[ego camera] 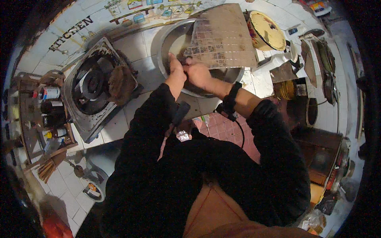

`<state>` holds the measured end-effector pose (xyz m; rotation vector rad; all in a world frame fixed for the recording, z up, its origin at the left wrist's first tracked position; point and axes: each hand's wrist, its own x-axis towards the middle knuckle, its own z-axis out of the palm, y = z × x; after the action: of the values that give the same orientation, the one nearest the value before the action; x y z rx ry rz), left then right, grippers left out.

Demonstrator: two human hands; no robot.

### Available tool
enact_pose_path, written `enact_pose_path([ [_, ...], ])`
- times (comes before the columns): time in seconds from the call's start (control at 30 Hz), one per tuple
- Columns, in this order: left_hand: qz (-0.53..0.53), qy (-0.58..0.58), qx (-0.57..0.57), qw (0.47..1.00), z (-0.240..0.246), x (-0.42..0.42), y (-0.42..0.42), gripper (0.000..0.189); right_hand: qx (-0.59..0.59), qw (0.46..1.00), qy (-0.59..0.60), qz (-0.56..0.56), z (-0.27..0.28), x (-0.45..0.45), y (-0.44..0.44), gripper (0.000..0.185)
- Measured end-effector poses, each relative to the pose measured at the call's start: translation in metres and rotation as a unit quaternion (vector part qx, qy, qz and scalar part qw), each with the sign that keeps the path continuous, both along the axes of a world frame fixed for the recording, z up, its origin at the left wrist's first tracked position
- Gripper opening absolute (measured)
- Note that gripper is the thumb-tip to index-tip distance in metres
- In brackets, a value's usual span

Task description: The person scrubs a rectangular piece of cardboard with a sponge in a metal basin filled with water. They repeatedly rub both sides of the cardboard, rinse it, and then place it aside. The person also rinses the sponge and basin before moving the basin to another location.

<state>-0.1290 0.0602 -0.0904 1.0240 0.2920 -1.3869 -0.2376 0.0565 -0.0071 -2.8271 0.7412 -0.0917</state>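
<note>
A wide metal basin point(163, 64) stands on the tiled counter in front of me. A stiff-looking brown sheet point(226, 38) with a grid pattern covers much of its right side. My left hand point(176, 73) reaches over the basin's near left part, thumb pointing away from me. Beside it, my right hand point(198, 74) is curled, with its knuckles close to the sheet's lower left edge. Something small and dark shows between the two hands, too unclear to name. The fingertips of both hands are partly hidden.
Left of the basin sits a dirty gas stove point(92, 80) with a brown cloth point(120, 81) on its edge. A yellow enamel pot point(268, 31) and a white faucet point(276, 61) are at the right. Farther left, a wooden rack point(25, 119) holds bottles.
</note>
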Motion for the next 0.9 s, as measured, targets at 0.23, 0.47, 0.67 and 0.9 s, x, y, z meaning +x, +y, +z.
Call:
enact_pose_path([
  [0.23,-0.127,-0.029,-0.019,0.991,-0.003,-0.005,-0.002,0.055,0.012,0.97,0.225,-0.086,-0.004,-0.054,0.007,0.021],
  [0.47,-0.185,-0.082,0.015,0.979,0.006,-0.004,0.001,0.057,0.083,0.97,0.218,-0.065,0.004,-0.054,-0.006,0.022],
  [0.67,-0.216,-0.097,0.024,0.971,-0.023,-0.003,-0.006,0.06,-0.008,0.995,0.002,-0.098,0.068,-0.104,-0.069,0.036],
  [0.9,-0.178,-0.067,0.059,0.98,-0.008,-0.007,-0.005,0.064,-0.102,0.95,-0.025,-0.296,0.01,-0.078,-0.08,0.023],
])
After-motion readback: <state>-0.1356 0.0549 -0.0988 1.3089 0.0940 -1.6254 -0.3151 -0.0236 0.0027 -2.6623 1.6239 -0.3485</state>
